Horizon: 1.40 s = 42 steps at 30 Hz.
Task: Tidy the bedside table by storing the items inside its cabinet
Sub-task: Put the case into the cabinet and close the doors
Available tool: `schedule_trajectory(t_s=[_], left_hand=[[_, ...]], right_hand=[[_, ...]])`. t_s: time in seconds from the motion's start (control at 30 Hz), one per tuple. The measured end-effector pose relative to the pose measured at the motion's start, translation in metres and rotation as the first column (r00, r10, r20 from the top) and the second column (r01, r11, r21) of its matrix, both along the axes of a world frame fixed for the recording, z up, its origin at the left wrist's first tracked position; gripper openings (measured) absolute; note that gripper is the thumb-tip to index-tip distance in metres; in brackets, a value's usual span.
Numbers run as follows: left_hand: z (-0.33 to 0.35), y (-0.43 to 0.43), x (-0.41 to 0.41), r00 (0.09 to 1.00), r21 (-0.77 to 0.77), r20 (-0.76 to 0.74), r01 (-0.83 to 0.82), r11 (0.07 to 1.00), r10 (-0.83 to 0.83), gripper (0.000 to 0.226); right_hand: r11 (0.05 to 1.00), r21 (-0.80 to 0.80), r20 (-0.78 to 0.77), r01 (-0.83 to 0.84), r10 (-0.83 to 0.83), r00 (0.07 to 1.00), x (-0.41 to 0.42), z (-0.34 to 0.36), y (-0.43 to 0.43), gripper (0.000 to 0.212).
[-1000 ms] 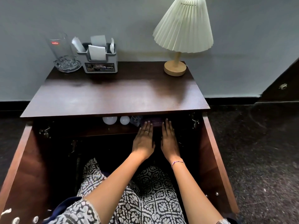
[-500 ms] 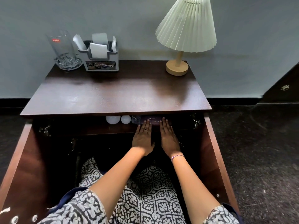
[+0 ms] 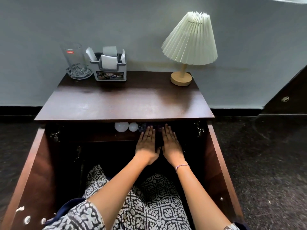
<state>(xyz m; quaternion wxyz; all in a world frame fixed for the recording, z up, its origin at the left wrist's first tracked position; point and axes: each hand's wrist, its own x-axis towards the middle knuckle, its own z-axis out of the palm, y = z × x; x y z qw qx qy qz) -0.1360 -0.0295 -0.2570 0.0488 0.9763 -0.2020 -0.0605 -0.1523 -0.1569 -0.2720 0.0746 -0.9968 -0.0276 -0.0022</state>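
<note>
Pushing the dark flat thing [image 3: 157, 128] gently and straight back should slide it deep onto the shelf [image 3: 103, 136] inside the cabinet [image 3: 38, 163], without bumping the two white balls [image 3: 121, 127] just beside it. Both the left hand [image 3: 147, 145] and the right hand [image 3: 171, 145] lie flat side by side, palms down. Their straight fingers touch the thing and grip nothing.

1. Rests left hand [image 3: 146, 144] and right hand [image 3: 172, 144] flat, fingers straight, side by side inside the open cabinet [image 3: 33, 163], fingertips on a dark purplish item [image 3: 158, 128] on its shelf.
2. At 9 o'clock of that item: larger white bulb [image 3: 121, 127], smaller white bulb [image 3: 133, 127].
3. On the surface [image 3: 123, 100], at 10 o'clock: glass [image 3: 74, 63] beside paper holder [image 3: 110, 70]; at 2 o'clock: lamp [image 3: 189, 45].
</note>
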Motion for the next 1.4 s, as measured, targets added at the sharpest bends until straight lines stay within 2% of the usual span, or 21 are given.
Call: schedule_trajectory(t_s=[0.17, 0.23, 0.3, 0.43, 0.5, 0.63, 0.8, 1.0, 1.13, 1.3, 1.4], left_hand=[[0.023, 0.013, -0.015, 0.996, -0.152, 0.092, -0.007, 0.988, 0.021, 0.077], [0.033, 0.017, -0.026, 0.988, -0.193, 0.154, 0.002, 0.981, 0.029, 0.074], [0.040, 0.019, -0.035, 0.977, -0.189, 0.214, 0.027, 0.982, 0.015, 0.071], [0.053, 0.022, -0.052, 0.958, -0.230, 0.286, 0.060, 0.971, 0.008, 0.067], [0.061, 0.025, -0.053, 0.955, -0.259, 0.298, 0.071, 0.963, 0.010, 0.067], [0.079, 0.037, -0.050, 0.939, -0.241, 0.339, 0.029, 0.970, 0.057, 0.068], [0.092, 0.039, -0.029, 0.965, -0.144, 0.251, -0.037, 0.989, 0.073, 0.069], [0.084, 0.037, -0.017, 0.967, -0.082, 0.249, -0.030, 0.996, 0.050, 0.070], [0.084, 0.032, -0.011, 0.964, -0.126, 0.265, 0.031, 0.991, 0.004, 0.071], [0.061, 0.032, -0.008, 0.901, -0.250, 0.434, 0.113, 0.962, 0.007, 0.070], [0.052, 0.024, -0.007, 0.909, -0.288, 0.412, 0.066, 0.955, 0.061, 0.069]], right_hand=[[0.999, -0.029, 0.120, 0.026, -0.022, 0.993, -0.023, 0.027, 0.011, 0.074], [0.995, -0.086, 0.195, 0.055, -0.037, 0.980, -0.034, 0.040, 0.016, 0.074], [0.986, -0.138, 0.307, 0.091, -0.044, 0.951, -0.044, 0.052, 0.022, 0.069], [0.996, -0.041, 0.542, 0.077, -0.042, 0.839, -0.055, 0.073, 0.036, 0.056], [0.995, -0.061, 0.509, 0.080, -0.038, 0.860, -0.051, 0.085, 0.039, 0.060], [0.993, -0.116, 0.322, 0.012, 0.026, 0.946, -0.038, 0.098, 0.045, 0.072], [0.966, -0.257, 0.178, 0.013, 0.034, 0.983, -0.021, 0.100, 0.052, 0.067], [0.966, -0.256, 0.195, 0.033, 0.018, 0.981, -0.014, 0.096, 0.055, 0.066], [0.979, -0.201, 0.212, 0.016, 0.027, 0.977, -0.014, 0.093, 0.052, 0.059], [0.991, -0.118, 0.421, 0.061, -0.006, 0.907, -0.008, 0.076, 0.053, 0.058], [0.992, -0.082, 0.491, 0.101, -0.048, 0.870, -0.001, 0.065, 0.054, 0.052]])
